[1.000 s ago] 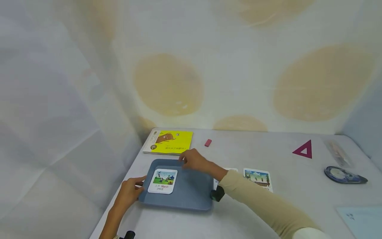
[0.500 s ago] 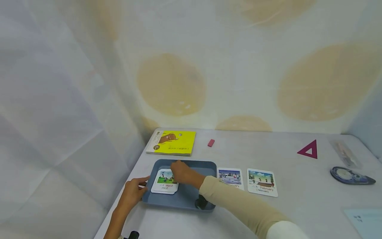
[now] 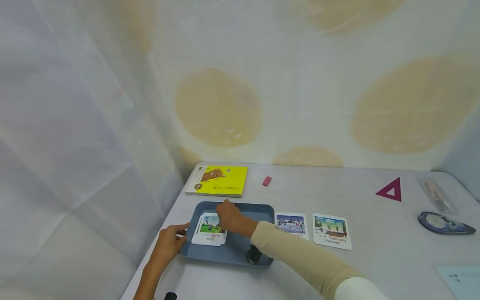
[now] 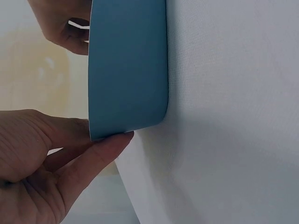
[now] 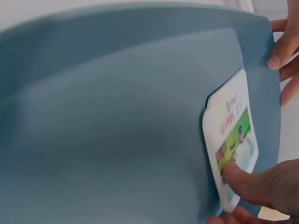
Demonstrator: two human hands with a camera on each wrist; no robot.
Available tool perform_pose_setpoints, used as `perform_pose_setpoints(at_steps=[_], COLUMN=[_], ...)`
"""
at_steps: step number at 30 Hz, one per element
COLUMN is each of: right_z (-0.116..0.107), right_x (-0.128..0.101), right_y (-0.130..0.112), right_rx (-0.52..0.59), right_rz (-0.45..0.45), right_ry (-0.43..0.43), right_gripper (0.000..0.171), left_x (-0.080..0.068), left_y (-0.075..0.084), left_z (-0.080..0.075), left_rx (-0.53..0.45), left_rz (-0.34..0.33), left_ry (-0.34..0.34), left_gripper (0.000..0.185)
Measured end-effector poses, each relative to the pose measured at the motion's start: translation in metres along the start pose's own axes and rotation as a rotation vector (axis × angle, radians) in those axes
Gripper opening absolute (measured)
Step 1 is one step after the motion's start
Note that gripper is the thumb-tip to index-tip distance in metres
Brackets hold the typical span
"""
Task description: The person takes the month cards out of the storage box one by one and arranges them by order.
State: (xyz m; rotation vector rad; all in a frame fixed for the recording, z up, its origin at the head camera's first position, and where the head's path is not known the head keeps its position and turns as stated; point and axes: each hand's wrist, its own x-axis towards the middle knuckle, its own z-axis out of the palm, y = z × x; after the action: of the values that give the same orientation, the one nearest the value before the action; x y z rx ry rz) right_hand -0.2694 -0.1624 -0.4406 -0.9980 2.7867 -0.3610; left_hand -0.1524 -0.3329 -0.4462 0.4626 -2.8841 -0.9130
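Observation:
A blue-grey tray (image 3: 241, 246) lies on the white table, and my left hand (image 3: 167, 242) holds its left side. In the left wrist view, the thumb and fingers pinch the tray wall (image 4: 128, 70) from rim and outside. Inside the tray, toward the left, is a picture card marked March (image 3: 210, 238), with the edge of another card showing beneath it. My right hand (image 3: 231, 218) reaches in over the tray and pinches the March card. The right wrist view has its thumb (image 5: 245, 182) on the picture and its fingers curled at the card's edge.
Right of the tray lie a January card (image 3: 291, 224) and a February card (image 3: 332, 231). Behind are a yellow book (image 3: 221, 181) and a red eraser (image 3: 266, 181). Farther right sit a magenta triangle (image 3: 391, 190), a blue correction tape (image 3: 444, 223) and a clear packet (image 3: 436, 195).
My right hand has moved left from the tray's far rim onto the March card, uncovering more of the January and February cards. My left hand stays at the tray's left side.

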Motion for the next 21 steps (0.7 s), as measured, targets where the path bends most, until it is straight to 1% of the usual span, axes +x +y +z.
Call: perform_pose_setpoints(at_steps=[2,4,5,7,9,12,14,16,18,21], right_z=[-0.003,-0.007,-0.009,-0.016,-0.024,-0.039,-0.048,-0.058,-0.069,-0.089], right_x=[-0.002,-0.003,-0.004,-0.005,-0.008,-0.013,-0.018,-0.025,-0.035,-0.055], right_y=[0.004,0.007,0.009,0.014,0.02,0.032,0.043,0.057,0.074,0.106], right_rx=[0.026,0.081,0.118,0.228,0.332,0.441,0.482,0.507,0.535,0.55], right_rz=[-0.012,-0.042,-0.058,-0.077,-0.076,-0.043,-0.022,-0.02,-0.02,-0.008], right_ry=[0.031,0.069,0.09,0.114,0.12,0.103,0.102,0.113,0.133,0.165], right_gripper=[0.03,0.025,0.022,0.019,0.02,0.023,0.022,0.021,0.02,0.019], left_x=[0.0,0.0,0.0,0.0,0.0,0.0,0.0,0.0,0.001,0.002], left_y=[0.001,0.001,0.001,0.0,0.0,-0.001,-0.002,-0.003,-0.005,-0.006], left_z=[0.001,0.001,0.0,0.0,-0.001,-0.002,-0.002,-0.002,-0.001,-0.002], left_rx=[-0.001,0.002,0.002,0.003,0.006,0.009,0.011,0.009,0.008,0.003], left_rz=[-0.004,-0.007,-0.01,-0.01,-0.005,0.002,0.009,0.012,0.016,0.007], left_ry=[-0.006,-0.01,-0.011,-0.012,-0.013,-0.019,-0.024,-0.029,-0.035,-0.047], left_gripper=[0.047,0.047,0.047,0.047,0.048,0.048,0.048,0.048,0.048,0.047])
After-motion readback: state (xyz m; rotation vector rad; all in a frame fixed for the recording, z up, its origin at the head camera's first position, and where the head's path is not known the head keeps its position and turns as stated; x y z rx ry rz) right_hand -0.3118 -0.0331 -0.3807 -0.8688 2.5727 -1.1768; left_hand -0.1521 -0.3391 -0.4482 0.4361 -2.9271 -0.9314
